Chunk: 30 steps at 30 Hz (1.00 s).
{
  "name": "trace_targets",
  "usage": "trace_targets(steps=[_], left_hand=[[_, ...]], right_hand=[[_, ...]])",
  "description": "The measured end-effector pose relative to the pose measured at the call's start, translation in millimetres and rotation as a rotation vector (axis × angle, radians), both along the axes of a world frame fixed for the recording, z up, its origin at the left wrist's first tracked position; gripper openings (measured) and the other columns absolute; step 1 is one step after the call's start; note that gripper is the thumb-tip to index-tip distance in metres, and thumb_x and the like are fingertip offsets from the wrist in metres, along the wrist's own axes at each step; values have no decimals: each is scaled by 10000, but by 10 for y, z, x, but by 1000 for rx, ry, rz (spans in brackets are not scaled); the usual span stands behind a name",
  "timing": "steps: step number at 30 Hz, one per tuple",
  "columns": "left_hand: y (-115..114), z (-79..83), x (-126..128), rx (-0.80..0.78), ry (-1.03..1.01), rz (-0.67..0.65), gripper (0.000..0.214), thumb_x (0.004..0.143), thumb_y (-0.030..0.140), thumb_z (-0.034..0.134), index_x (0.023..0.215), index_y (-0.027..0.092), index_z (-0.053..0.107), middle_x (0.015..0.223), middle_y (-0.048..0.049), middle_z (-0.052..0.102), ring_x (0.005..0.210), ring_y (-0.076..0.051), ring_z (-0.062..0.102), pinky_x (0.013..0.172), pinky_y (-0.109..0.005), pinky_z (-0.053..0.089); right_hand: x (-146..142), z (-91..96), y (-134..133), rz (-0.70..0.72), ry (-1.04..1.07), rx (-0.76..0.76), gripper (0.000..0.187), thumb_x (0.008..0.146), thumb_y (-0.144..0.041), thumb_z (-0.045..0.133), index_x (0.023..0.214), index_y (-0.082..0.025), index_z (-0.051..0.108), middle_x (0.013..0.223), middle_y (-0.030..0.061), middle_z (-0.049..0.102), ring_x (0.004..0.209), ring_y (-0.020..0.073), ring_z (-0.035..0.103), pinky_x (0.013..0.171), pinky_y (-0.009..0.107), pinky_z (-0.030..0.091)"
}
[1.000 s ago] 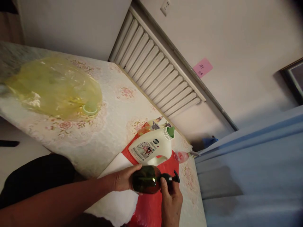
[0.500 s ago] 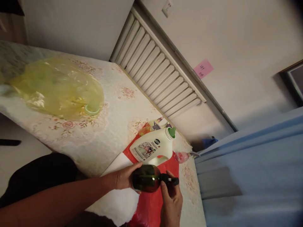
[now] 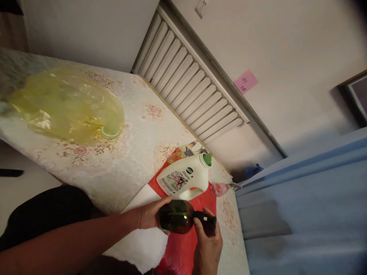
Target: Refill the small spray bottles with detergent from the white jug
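Delta vs 1 s ago: pump head (image 3: 207,222) has turned in the right hand (image 3: 209,242). Its spout showed in profile then; now it reads as a blunt dark block at the fingers. Green bottle (image 3: 177,217) basically hasn't moved: lying sideways in the grip over the red sheet (image 3: 180,248), base at 9 o'clock, pump at 3. Left hand (image 3: 149,215) clamped round the base; right thumb and fingers pinched on the pump. Jug (image 3: 197,177) unchanged, just beside the bottle at 12 o'clock, neck with green spout (image 3: 207,159) aimed about 2.

Text: jug label (image 3: 174,182) has a dark round logo, script line, floral picture; brand too small to read. Pink note (image 3: 246,81), 1 o'clock from the bottle: two handwritten lines, not legible.
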<state>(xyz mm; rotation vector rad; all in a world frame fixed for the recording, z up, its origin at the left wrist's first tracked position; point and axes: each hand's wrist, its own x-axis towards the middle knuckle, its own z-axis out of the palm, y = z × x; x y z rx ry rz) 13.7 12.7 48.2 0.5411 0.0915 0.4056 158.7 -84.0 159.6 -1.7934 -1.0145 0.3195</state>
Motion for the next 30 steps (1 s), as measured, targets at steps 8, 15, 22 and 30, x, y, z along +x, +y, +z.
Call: trace_targets(steps=[8, 15, 22, 30], left_hand=[[8, 40, -11, -5, 4, 5, 757, 838, 747, 442, 1326, 185, 575, 1269, -134, 661, 1065, -302, 634, 642, -308, 506], [8, 69, -21, -23, 44, 8, 764, 830, 743, 449, 1332, 181, 578, 1258, -137, 669, 1093, -312, 620, 650, -315, 508], [8, 66, -21, -28, 13, 10, 743, 841, 720, 465, 1340, 180, 574, 1272, -135, 663, 1081, -304, 628, 630, -307, 514], [28, 3, 8, -75, -18, 13, 712, 855, 710, 465, 1342, 199, 565, 1229, -119, 688, 1036, -294, 651, 623, -317, 529]], right_hand=[[-13, -60, -4, 113, 181, 126, 648, 763, -367, 726, 1345, -162, 530, 1257, 138, 666, 1134, 273, 644, 912, 380, 547], [7, -40, 34, 36, 105, 64, 657, 702, -375, 766, 1282, -131, 580, 1210, 144, 679, 1105, 291, 647, 930, 397, 527], [16, -48, 40, 20, 156, 114, 631, 718, -380, 760, 1272, -133, 587, 1125, 118, 718, 1040, 270, 675, 877, 360, 548], [2, -73, 80, 121, 321, 225, 678, 706, -318, 781, 1319, -150, 545, 1169, 128, 706, 1083, 268, 663, 942, 413, 523]])
